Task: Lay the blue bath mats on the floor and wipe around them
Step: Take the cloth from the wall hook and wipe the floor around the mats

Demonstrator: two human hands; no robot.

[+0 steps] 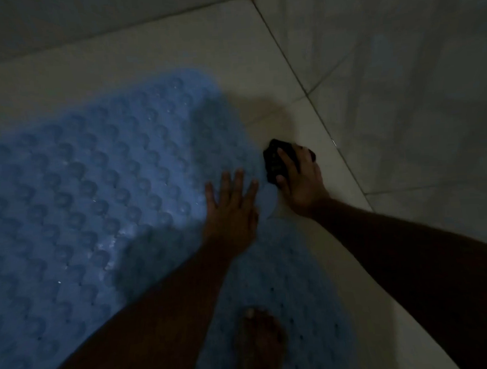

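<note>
Bare toes of one foot [260, 341] sit closest to the lens, planted on a blue mat with small holes [294, 269] that runs back under both forearms. Ahead of it, and seemingly a separate piece, though the dim light blurs the join, a larger bubbled blue mat [96, 192] lies flat on the pale tiled floor [173, 44].

The left hand [232, 204] rests palm down on the near right edge of the bubbled mat, fingers straight and spread, holding nothing; it looks to be pinning the mat in place. Just to its right, off the mat, the right hand [301, 181] is curled over a dark cloth [273, 160] and presses it onto bare tile, the thumb nearly touching the mat's edge.

What matters for the coming stroke is the narrow strip of floor. It runs between the mat's right edge, which lies just left of the right hand, and the wall [401, 97] to that hand's right. The strip leads forward from the fingertips toward the room's corner, alongside the mat's edge. The right hand already sits in that channel, so it is the nearer one. My guess is that wiping is under way along this side, with the far end of the mat not yet reached.
</note>
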